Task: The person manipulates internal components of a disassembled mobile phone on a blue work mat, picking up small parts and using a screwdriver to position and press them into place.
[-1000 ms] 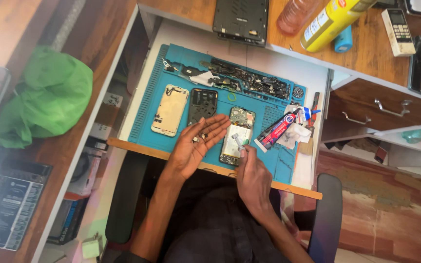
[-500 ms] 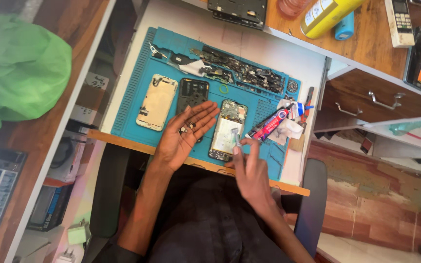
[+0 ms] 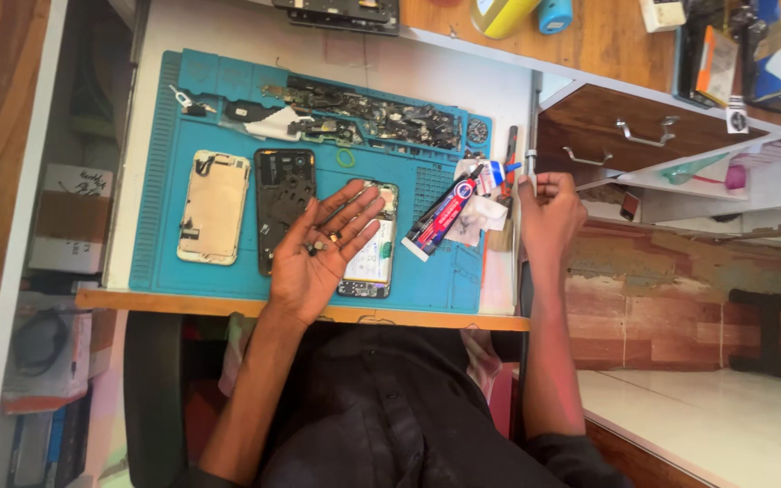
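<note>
1. Step in hand: small-parts handling during a phone teardown. The left hand [image 3: 318,258] lies palm up and spread flat over the blue silicone repair mat [image 3: 160,181], cradling a few tiny dark screws or fittings [image 3: 323,241] in the palm; the fingers are apart and clamp nothing.
2. The opened smartphone with exposed internals [image 3: 368,244] lies on the mat directly under the left fingertips. A black phone frame [image 3: 282,194] and a pale gold back cover [image 3: 213,206] lie side by side to its left.
3. The right hand [image 3: 549,217] is at the mat's right edge, fingers curled together near a thin metal tool or rod [image 3: 531,136]; whether it is actually pinched cannot be told.
4. A red-and-black adhesive tube [image 3: 442,215] lies between the phone and the right hand.
5. Next move, as judged: keep the left palm level so the loose parts do not roll off.
6. Change from the earlier frames: the right hand was at the phone's lower edge, close to the left hand; it is now well apart at the mat's right edge. The left hand keeps its palm-up pose.
</note>
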